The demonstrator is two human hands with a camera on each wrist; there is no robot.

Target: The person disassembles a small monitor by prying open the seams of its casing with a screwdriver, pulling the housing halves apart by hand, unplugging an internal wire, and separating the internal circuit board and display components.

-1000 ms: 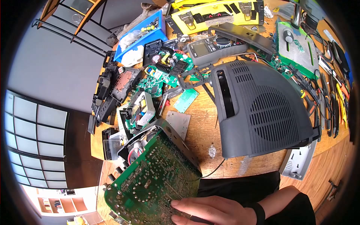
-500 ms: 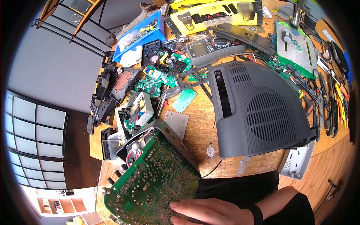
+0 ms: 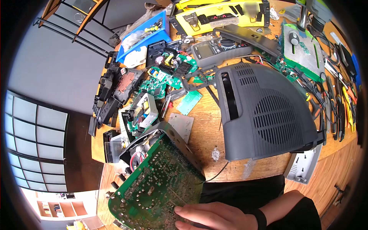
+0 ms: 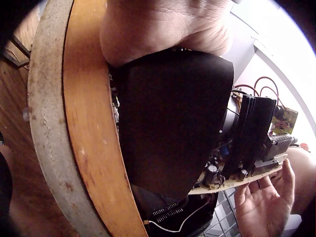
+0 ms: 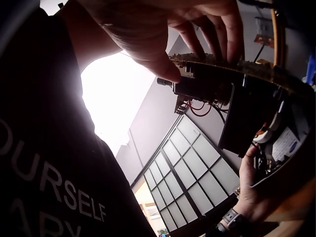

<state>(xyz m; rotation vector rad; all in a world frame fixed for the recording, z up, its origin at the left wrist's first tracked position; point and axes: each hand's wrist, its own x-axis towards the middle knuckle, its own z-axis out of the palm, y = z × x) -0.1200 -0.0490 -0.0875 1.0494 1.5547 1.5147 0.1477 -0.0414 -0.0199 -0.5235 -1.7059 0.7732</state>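
Observation:
A large green circuit board (image 3: 157,184), solder side up, tilts out of a dark metal-edged casing (image 3: 182,147) at the table's front edge. My right hand (image 3: 218,214) holds the board's near edge. Its fingers lie on the solder side, and the thumb (image 5: 170,71) is underneath, by the components. Hidden in the head view, my left hand (image 5: 252,190) grips the casing from its far side. Red and black wires (image 5: 200,108) hang below the board. A black heatsink (image 4: 252,131) and capacitors stand on its component side.
Just right of the board stands a grey vented cover (image 3: 268,115). Behind are loose circuit boards (image 3: 157,84), a multimeter (image 3: 220,50), a blue bin (image 3: 163,30) and a yellow toolbox (image 3: 222,17). Several hand tools (image 3: 339,99) line the right side. A thin black cable (image 3: 220,172) trails from the casing.

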